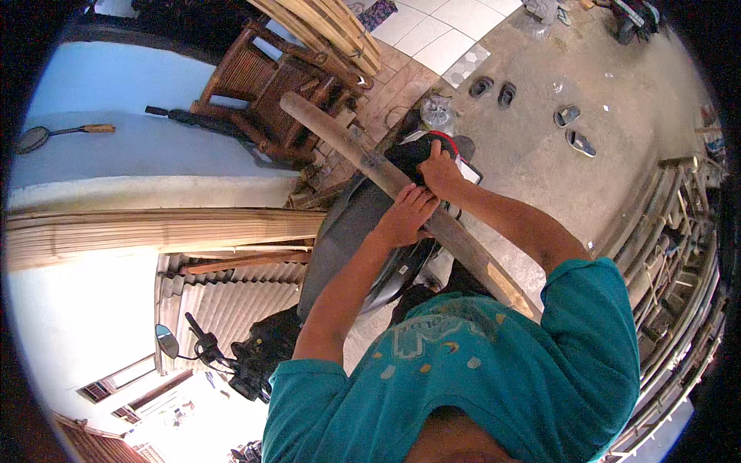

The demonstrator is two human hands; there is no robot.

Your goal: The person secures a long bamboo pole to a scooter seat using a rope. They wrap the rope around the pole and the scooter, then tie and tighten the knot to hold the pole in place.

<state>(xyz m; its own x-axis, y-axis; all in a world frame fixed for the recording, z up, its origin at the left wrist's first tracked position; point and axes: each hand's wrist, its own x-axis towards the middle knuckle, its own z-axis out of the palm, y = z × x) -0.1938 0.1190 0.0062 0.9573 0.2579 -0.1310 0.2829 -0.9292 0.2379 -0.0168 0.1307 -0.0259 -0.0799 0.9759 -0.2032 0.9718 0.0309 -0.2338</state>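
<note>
Head view: I list wooden pole, slanting far-left to near-right across motorbike; left hand nearer, fingers draped over it; right hand curled beyond; firmness, contents untellable.

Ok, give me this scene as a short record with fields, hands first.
Left hand: the left hand lies over the wooden pole, fingers across it
Right hand: the right hand is just beyond, at a black item; its grip is unclear
Pole: long, slanting from upper left to lower right
Beneath the pole: dark motorbike
Lower left: round mirror on a handlebar
Left wall: racket
Floor: two pairs of footwear, upper right
Clothing: teal shirt
</note>
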